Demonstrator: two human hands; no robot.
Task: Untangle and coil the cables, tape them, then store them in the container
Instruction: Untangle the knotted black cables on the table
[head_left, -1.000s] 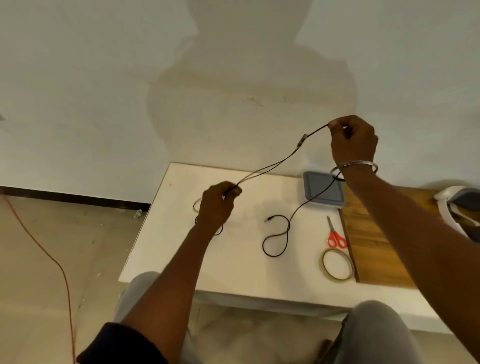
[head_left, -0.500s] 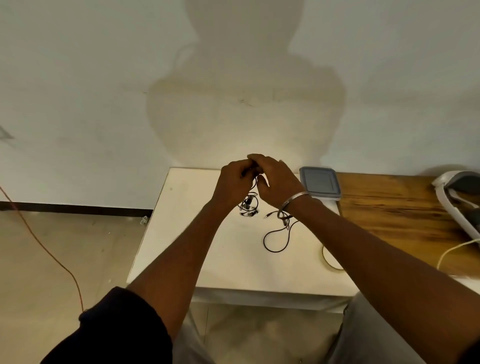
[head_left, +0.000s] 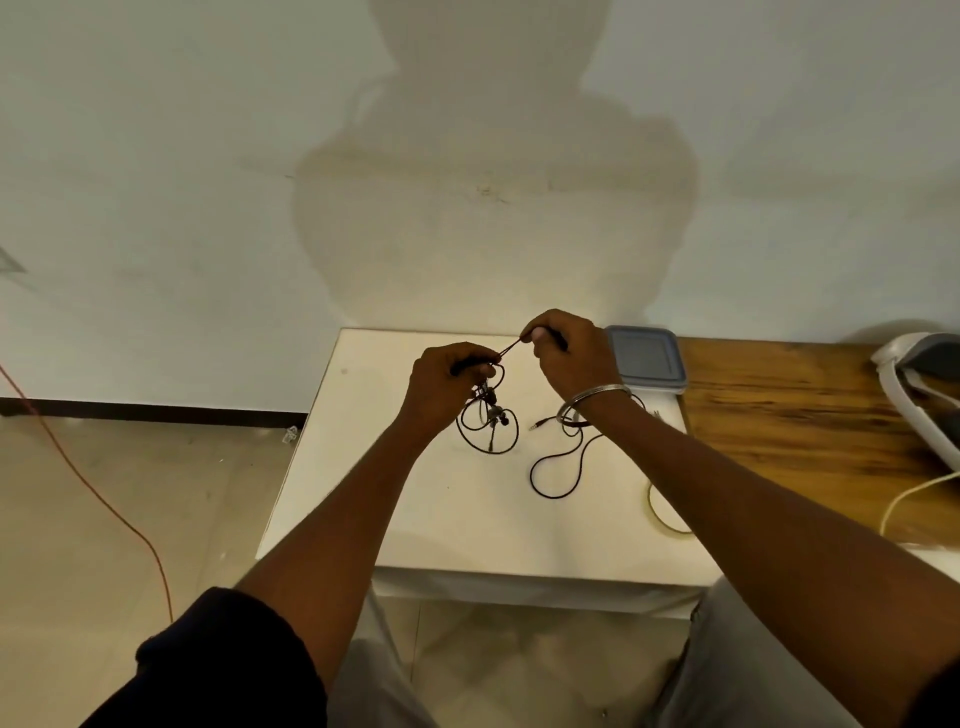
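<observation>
Nearest you, the tape roll (head_left: 670, 512) lies at the white table (head_left: 415, 509)'s right edge, partly behind your right arm. Above the table, your left hand (head_left: 447, 387) pinches the black cable (head_left: 488, 426), its loops hanging below; your right hand (head_left: 569, 351) pinches the same cable just beside it, a short stretch between them. Its tail curls on the table. Beyond sits the lidded container (head_left: 644, 358).

An orange cord (head_left: 93, 488) trailed across the tiled floor (head_left: 104, 519), a wooden tabletop (head_left: 789, 415) stood at right, a white cable (head_left: 914, 499) lay on it, a shadow (head_left: 493, 197) fell on the wall.
</observation>
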